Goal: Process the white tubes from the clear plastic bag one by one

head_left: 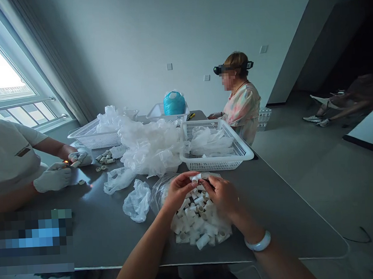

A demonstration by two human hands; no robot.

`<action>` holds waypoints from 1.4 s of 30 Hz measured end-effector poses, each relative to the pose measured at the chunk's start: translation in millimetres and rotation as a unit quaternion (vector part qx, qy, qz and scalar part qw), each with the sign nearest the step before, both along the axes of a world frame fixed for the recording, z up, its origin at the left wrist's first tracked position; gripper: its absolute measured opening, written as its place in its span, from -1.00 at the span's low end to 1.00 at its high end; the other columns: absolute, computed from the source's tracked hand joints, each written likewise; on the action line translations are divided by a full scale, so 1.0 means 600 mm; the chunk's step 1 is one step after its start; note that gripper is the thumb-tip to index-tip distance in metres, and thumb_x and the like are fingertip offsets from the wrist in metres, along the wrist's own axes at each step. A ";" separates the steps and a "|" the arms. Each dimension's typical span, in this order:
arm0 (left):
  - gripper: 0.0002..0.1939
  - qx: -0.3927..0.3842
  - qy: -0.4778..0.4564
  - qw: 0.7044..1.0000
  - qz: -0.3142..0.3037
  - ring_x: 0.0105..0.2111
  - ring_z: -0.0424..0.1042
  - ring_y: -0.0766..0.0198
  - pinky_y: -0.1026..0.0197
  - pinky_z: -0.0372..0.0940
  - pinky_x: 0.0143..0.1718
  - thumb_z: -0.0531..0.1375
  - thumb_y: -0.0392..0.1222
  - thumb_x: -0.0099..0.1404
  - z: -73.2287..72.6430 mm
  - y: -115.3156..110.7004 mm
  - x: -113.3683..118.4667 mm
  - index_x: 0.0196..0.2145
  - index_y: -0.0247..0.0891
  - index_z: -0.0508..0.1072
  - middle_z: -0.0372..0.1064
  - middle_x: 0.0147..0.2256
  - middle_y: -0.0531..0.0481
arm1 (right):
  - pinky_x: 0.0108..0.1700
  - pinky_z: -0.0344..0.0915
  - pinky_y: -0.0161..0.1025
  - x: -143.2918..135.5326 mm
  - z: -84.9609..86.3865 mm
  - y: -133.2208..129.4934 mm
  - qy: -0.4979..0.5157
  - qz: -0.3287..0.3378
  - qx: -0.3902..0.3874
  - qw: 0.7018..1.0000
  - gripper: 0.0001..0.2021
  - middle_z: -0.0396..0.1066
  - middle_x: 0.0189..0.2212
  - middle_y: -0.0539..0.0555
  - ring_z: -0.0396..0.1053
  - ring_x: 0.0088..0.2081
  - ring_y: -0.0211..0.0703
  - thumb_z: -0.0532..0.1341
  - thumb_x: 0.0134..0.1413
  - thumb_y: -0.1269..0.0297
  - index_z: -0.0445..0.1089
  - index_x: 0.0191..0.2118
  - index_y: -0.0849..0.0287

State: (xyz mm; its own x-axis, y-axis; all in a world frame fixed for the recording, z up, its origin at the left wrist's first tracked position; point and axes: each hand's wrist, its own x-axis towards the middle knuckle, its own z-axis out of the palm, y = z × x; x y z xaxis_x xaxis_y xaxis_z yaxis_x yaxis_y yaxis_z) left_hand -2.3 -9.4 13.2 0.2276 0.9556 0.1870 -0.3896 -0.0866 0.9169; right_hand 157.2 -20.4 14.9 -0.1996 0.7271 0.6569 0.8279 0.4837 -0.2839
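Note:
Above a pile of short white tubular pieces [201,211] on a clear plastic bag, my left hand [177,190] pinches one white tubular piece [196,178]. My right hand [223,195] is closed at the right side of that piece, its thumb and fingers pressed round a small dark object that is mostly hidden. A pale bangle [260,242] circles my right wrist. Crumpled clear bags [137,202] lie on the table to the left of the pile.
Beyond my hands stand a white basket with plastic bags [219,163], a heap of bags [152,145] and a left basket [95,140]. A person's gloved hands [54,177] work at left beside small pieces [105,157]. Another person [242,103] is behind the right basket.

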 end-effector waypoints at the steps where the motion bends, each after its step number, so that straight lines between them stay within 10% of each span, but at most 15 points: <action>1: -0.66 -0.003 -0.001 1.000 0.000 -0.33 0.44 0.30 0.26 0.31 -0.22 0.37 -0.18 -0.03 0.001 -0.001 0.001 -0.25 -0.25 0.52 0.49 -0.35 0.00 | -0.49 -0.04 -0.31 0.000 0.000 0.000 -0.002 0.000 0.000 1.000 -0.46 0.34 -0.65 0.02 0.27 -0.59 -0.27 -0.17 0.26 -0.03 0.26 -0.58 0.16; 12: -0.69 -0.045 -0.037 0.998 -0.005 -0.35 0.43 0.32 0.29 0.29 -0.23 0.37 -0.15 -0.04 0.004 0.000 0.001 -0.30 -0.30 0.52 0.49 -0.35 -0.03 | -0.47 -0.02 -0.33 0.003 0.008 0.001 -0.035 0.020 0.028 0.999 -0.47 0.33 -0.62 0.03 0.28 -0.54 -0.28 -0.18 0.26 -0.04 0.23 -0.55 0.18; 29: -0.81 0.213 0.220 0.950 0.067 -0.19 0.39 0.25 0.24 0.27 -0.14 0.17 -0.25 0.20 0.012 0.004 -0.016 -0.22 -0.23 0.51 0.46 -0.23 -0.06 | -0.50 -0.06 -0.32 0.001 0.009 -0.005 -0.041 0.037 0.015 0.998 -0.48 0.26 -0.68 -0.01 0.22 -0.60 -0.31 -0.17 0.28 0.03 0.22 -0.59 0.16; 42: -0.74 0.151 0.210 0.961 0.095 -0.39 0.36 0.31 0.29 0.28 -0.34 0.25 -0.12 0.14 -0.008 0.004 -0.007 -0.23 -0.29 0.48 0.42 -0.39 -0.03 | -0.51 -0.05 -0.34 0.002 0.005 0.000 -0.029 0.016 0.029 0.999 -0.47 0.26 -0.66 0.00 0.23 -0.58 -0.29 -0.19 0.27 -0.02 0.21 -0.57 0.17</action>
State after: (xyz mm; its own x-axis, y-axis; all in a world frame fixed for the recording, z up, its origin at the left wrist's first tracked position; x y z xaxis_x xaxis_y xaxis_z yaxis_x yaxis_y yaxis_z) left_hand -6.3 -6.9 8.4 0.1710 0.9038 0.3923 0.0579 -0.4067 0.9117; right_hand 158.2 -20.3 17.7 -0.2604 0.6805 0.6849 0.8261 0.5243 -0.2068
